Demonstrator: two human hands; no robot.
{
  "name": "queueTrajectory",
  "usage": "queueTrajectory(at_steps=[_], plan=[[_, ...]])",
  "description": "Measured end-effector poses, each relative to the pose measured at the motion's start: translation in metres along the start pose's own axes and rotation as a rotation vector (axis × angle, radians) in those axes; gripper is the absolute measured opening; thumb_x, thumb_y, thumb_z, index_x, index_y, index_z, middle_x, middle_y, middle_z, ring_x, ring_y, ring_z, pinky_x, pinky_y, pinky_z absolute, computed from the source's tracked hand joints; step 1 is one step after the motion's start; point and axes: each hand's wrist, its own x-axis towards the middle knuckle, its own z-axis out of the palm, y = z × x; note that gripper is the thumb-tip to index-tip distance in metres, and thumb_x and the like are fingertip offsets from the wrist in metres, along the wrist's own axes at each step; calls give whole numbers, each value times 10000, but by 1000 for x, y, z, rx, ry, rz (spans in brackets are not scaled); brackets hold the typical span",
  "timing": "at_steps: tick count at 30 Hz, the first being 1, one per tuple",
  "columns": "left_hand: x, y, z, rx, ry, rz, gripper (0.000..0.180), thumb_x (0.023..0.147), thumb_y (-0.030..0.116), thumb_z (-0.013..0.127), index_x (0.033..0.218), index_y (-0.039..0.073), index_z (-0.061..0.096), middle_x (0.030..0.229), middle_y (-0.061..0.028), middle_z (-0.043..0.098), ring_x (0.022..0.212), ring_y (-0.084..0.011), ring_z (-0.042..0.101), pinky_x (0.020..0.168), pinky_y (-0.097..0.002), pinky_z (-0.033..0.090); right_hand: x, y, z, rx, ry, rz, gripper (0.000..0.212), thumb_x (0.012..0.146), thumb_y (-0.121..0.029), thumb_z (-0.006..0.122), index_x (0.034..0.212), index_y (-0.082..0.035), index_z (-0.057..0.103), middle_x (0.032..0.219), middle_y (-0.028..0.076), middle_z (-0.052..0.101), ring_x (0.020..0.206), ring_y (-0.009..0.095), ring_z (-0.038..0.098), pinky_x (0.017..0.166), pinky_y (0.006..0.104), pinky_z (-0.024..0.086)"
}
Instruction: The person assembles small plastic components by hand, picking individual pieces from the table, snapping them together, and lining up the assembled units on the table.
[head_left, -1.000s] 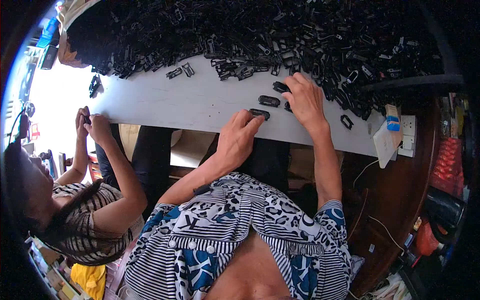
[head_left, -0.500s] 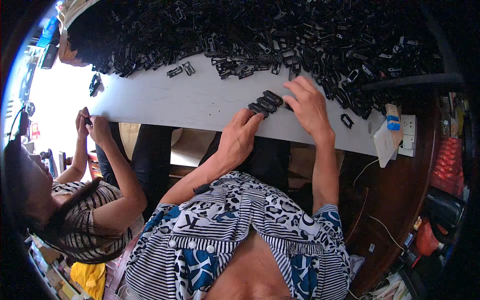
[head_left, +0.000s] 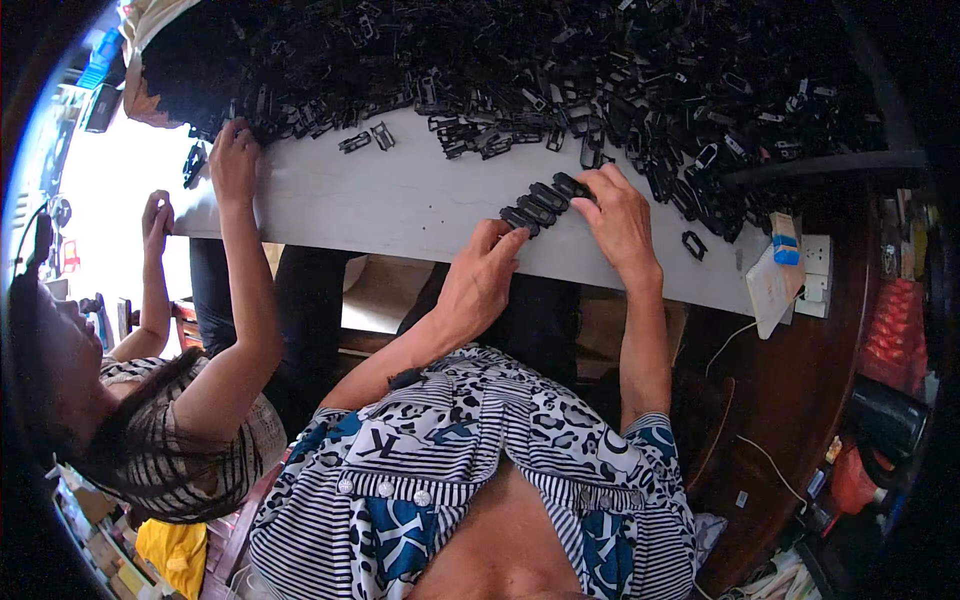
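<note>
Below left hand (head_left: 478, 275), shirt (head_left: 465, 425) with printed letters (head_left: 377, 444)

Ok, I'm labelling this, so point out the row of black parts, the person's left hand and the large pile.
Row of black parts (head_left: 539, 208), head view: a middle part.
Left hand (head_left: 480, 268), head view: its back.
Large pile (head_left: 540, 75), head view: centre.
</note>
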Motion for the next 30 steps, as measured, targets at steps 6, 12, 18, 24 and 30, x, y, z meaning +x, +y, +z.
queueTrajectory(at_steps=[6, 12, 18, 24, 30], plan=[[-4, 5, -4, -81, 16, -63, 470, 794, -114, 632, 1233, 48, 581, 1158, -170, 538, 962, -310, 626, 799, -384, 539, 0, -4, 11, 63, -28, -92, 260, 840, -142, 687, 1056, -13, 625, 1002, 152, 585, 924, 386, 615, 783, 459, 494], [-16, -7, -29, -87, 114, -168, 487, 763, -88, 654, 1223, 44, 567, 1134, -185, 530, 943, -374, 598, 791, -421, 509, 4, -38, 31, 84, -70, -94, 233, 825, -140, 698, 978, 12, 611, 991, 181, 598, 916, 403, 609, 785, 465, 494], [-27, -38, -82, 196, 303, -280, 473, 773, -91, 630, 1222, 52, 593, 1076, -169, 596, 949, -321, 646, 831, -377, 521, 21, -96, 85, 162, -48, -208, 254, 800, -154, 732, 914, 28, 598, 973, 218, 614, 895, 429, 623, 763, 486, 513], [-22, -52, -110, 389, 403, -350, 414, 811, -57, 586, 1215, 35, 582, 1092, -200, 621, 1002, -388, 618, 845, -443, 494, 44, -145, 107, 199, -56, -201, 272, 824, -138, 731, 956, 47, 581, 977, 243, 625, 914, 432, 630, 794, 479, 517], [-23, -76, -129, 473, 467, -318, 412, 823, -56, 526, 1225, 15, 576, 1032, -228, 578, 962, -410, 581, 844, -469, 466, 50, -158, 118, 315, -123, -189, 251, 831, -114, 712, 966, 49, 577, 979, 249, 616, 934, 441, 616, 817, 493, 505]])
